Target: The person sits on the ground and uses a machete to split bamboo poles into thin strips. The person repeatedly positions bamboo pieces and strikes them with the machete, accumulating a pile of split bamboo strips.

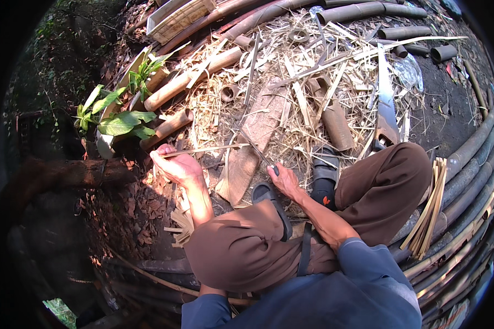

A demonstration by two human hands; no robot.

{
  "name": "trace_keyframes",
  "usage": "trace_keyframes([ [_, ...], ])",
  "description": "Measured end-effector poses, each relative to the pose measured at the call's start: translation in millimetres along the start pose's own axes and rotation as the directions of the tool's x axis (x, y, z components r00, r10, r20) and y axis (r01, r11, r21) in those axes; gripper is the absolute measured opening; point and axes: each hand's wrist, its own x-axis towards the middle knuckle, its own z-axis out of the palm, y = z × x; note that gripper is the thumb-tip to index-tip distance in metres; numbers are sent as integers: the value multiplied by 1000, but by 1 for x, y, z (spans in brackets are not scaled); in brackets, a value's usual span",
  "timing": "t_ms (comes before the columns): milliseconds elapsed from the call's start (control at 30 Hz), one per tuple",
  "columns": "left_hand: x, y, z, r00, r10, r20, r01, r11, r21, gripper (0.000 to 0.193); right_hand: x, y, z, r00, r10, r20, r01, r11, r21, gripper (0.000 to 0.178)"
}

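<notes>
Bamboo litter covers the ground in front of a seated person in brown trousers (389,181) and a blue shirt. The left hand (175,164) is closed around one end of a thin bamboo strip (208,149), which runs level from the fist toward the right. The right hand (284,178) grips the handle of a knife (256,151), fingers curled tight; the blade slants up and to the left and meets the far end of the strip. Both hands hang just above a worn wooden block (252,148) that lies on the ground among shavings, between the person's knees.

Short bamboo tubes (170,126) lie to the left of the block, near a green leafy plant (121,118). Another cut tube (335,123) rests to the right of the block, and beside it a long flat blade (385,104) lies on the straw. A bundle of split strips (431,211) leans against the right thigh, on top of long bamboo poles (472,175) that curve along the right edge. A pale basket (178,19) sits at the top left.
</notes>
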Motion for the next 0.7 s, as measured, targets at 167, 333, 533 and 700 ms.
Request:
trace_keyframes([
  [167,6,6,3,998,59,-35,-64,985,-158,30,-31,-22,2,994,-91,62,89,996,25,43],
  [333,5,-18,6,902,400,160,-427,778,460,32,-6,28,-19,998,57,-31,-58,997,-49,50],
  [533,-8,33,-8,994,100,45,-108,963,246,28,-41,-97,-22,977,-163,139,129,966,222,42],
  [700,-54,11,2,995,74,66,-89,957,276,27,-60,-137,-13,922,-357,149,330,927,179,36],
])
